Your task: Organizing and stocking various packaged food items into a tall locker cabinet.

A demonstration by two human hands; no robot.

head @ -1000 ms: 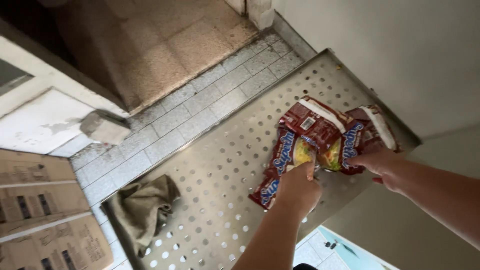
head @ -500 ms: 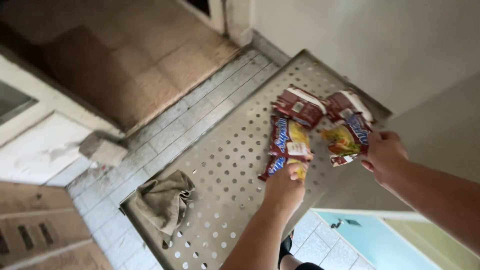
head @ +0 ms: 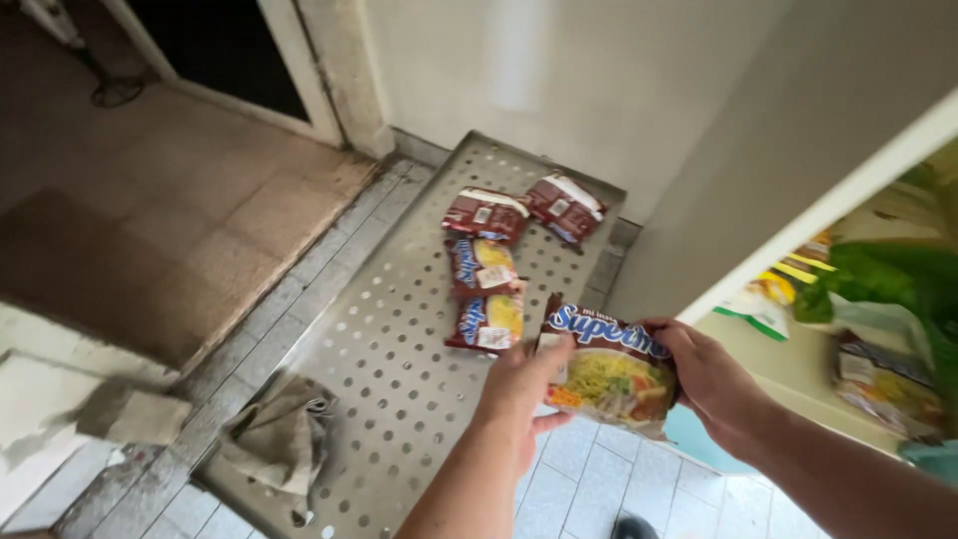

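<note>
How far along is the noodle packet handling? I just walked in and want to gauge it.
One noodle packet is off the perforated metal tray and held in the air between the left hand and right hand. Four maroon packets lie on the tray, untouched. A crumpled cloth sits at the tray's near corner. So roughly one lifted, four left.

Cupboard goods blurred, edge-cropped
</note>
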